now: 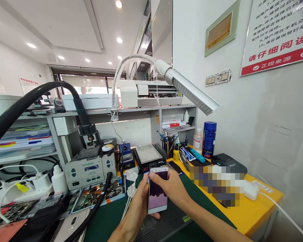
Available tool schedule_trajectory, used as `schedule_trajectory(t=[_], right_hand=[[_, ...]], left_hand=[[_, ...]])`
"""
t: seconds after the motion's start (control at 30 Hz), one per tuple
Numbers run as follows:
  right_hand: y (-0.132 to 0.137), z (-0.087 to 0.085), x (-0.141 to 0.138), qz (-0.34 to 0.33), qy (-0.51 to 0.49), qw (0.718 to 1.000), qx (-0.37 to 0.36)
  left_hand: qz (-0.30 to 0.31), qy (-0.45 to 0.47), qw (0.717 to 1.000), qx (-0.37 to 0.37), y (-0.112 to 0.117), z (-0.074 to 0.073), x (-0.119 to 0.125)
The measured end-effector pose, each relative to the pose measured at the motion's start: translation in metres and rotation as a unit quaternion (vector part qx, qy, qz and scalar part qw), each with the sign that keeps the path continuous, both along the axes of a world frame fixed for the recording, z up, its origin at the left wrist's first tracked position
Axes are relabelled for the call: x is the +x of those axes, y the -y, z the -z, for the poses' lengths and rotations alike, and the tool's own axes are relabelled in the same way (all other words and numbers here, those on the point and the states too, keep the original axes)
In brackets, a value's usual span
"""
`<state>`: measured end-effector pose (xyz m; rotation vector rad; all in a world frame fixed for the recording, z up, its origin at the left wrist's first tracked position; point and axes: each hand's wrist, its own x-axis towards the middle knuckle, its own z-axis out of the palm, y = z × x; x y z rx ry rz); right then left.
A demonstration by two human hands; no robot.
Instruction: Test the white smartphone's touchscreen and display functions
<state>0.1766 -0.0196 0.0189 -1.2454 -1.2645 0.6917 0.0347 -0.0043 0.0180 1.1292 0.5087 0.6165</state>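
White phone [158,198] held upright, screen toward the person, mid-bench above a dark perforated mat [175,220]. Left hand [140,198] closed along its left edge; right hand [175,188] grips the right edge, thumb laid across the upper screen. Fingers narrow on the phone, both sides; those behind it mostly hidden from me.

Far side: heating plate [147,153] stands just beyond the phone's top edge, little room there. Left: tight. Parts tray [117,197] crowded with boards, black hose [99,200] slanting over it toward the near edge. A strip of green mat [103,216] lies bare between hose and left forearm.

Right: more room. Green continues past the right forearm to a yellow desktop [260,215], its right edge short of the wall [288,134]. Blurred patch on the yellow, contents unreadable; white adapter [251,190] beside it, cable running off right. Lamp [192,90] overhead, well clear of both hands.
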Motion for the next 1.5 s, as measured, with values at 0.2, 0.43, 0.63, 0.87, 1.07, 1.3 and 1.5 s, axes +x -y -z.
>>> schedule_trajectory(t=[0.2,0.43,0.63,0.87,1.07,1.3,1.5], right_hand=[[0.001,-0.006,0.001,0.016,-0.015,1.000,0.014],[0.001,-0.006,0.003,-0.011,-0.061,0.998,0.013],[-0.002,-0.006,0.013,-0.001,-0.063,0.998,0.014],[-0.005,-0.008,0.022,0.009,-0.052,0.998,0.020],[0.000,-0.014,0.020,0.004,-0.030,0.999,0.022],[0.001,-0.014,0.023,-0.003,-0.002,0.999,0.039],[0.002,-0.015,0.024,-0.003,0.016,0.999,0.035]], left_hand=[[-0.013,0.012,0.999,-0.027,0.005,-0.007,0.001],[-0.018,0.032,0.997,-0.073,0.005,-0.010,0.002],[0.000,0.060,0.994,-0.090,-0.002,-0.003,-0.003],[0.013,0.088,0.992,-0.088,-0.006,-0.001,-0.004],[0.015,0.083,0.992,-0.096,-0.005,0.000,-0.005],[0.016,0.076,0.992,-0.100,-0.005,-0.003,-0.005],[0.025,0.089,0.991,-0.097,-0.007,-0.001,-0.006]])
